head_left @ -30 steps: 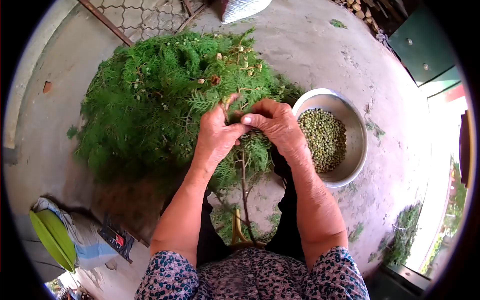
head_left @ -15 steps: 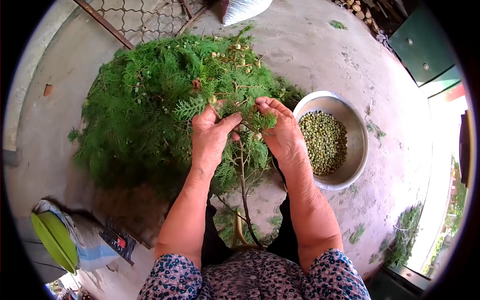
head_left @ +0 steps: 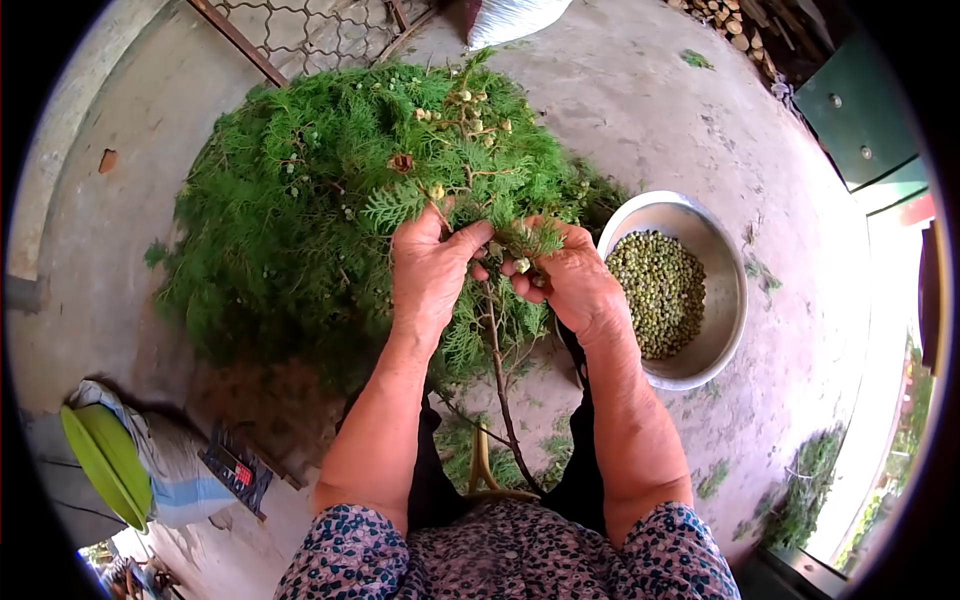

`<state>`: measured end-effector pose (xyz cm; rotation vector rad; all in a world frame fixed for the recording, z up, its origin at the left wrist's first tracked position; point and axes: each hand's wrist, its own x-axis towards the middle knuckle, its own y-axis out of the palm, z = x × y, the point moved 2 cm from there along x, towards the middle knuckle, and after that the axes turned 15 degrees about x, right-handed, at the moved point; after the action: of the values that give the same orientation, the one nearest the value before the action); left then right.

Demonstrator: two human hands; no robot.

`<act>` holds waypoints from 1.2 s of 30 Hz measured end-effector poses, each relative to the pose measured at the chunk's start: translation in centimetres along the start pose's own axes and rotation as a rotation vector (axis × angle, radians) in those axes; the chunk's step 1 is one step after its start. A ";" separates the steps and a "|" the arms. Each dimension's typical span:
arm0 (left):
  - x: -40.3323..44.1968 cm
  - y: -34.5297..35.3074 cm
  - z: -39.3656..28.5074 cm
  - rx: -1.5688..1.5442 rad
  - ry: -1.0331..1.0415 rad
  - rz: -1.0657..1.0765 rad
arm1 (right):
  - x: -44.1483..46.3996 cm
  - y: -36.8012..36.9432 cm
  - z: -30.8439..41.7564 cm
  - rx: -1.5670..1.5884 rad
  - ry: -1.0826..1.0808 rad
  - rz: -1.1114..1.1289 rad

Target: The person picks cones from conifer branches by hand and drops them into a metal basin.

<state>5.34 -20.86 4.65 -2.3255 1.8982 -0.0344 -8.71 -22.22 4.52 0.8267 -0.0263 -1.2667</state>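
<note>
A leafy evergreen branch (head_left: 497, 365) with a bare brown stem stands upright between my knees, pale cones near its top. My left hand (head_left: 432, 275) is closed around the branch, thumb pressed to the fingers. Beside it, my right hand (head_left: 580, 280) is closed at a side sprig, its fingers curled about a pale green cone (head_left: 522, 265). Foliage partly covers the fingertips of both hands. Just right of my right hand, a metal basin (head_left: 735, 290) holds a heap of small green cones (head_left: 655, 295).
A large pile of green branches (head_left: 270, 220) lies ahead and to the left. A white sack (head_left: 510, 22) and a metal grate (head_left: 310, 35) are at the far side. A lime-green basin (head_left: 105, 465) leans at lower left. Cut clippings (head_left: 805, 490) lie at right.
My right hand has moved down slightly, its fingers going from a raised pinch to curled around the cone. My left hand keeps its hold on the branch. The whole view has shifted a little.
</note>
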 end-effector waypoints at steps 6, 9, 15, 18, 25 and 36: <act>-0.2 -0.2 -0.1 0.110 -0.106 0.168 | 0.8 -0.5 0.0 0.085 -0.220 -0.097; -0.4 0.0 -0.2 0.135 -0.133 0.263 | 0.9 -0.2 -0.1 -0.004 -0.237 -0.111; -1.0 -0.2 -1.5 0.204 -0.185 0.320 | 0.7 -0.4 0.1 -0.098 -0.193 0.020; -1.0 0.1 -1.5 0.146 -0.119 0.291 | 0.7 -0.2 -0.4 -0.025 -0.134 -0.004; -1.0 0.1 -0.9 0.100 -0.228 0.238 | 0.8 -0.3 -1.5 0.330 0.058 -0.059; -0.8 0.8 -0.7 -0.061 -0.248 0.164 | 1.3 -0.6 -1.7 0.556 -0.083 0.032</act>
<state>4.33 -20.32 5.32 -2.0865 1.9770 0.3180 -8.02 -22.43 2.37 1.2402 -0.4737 -1.2785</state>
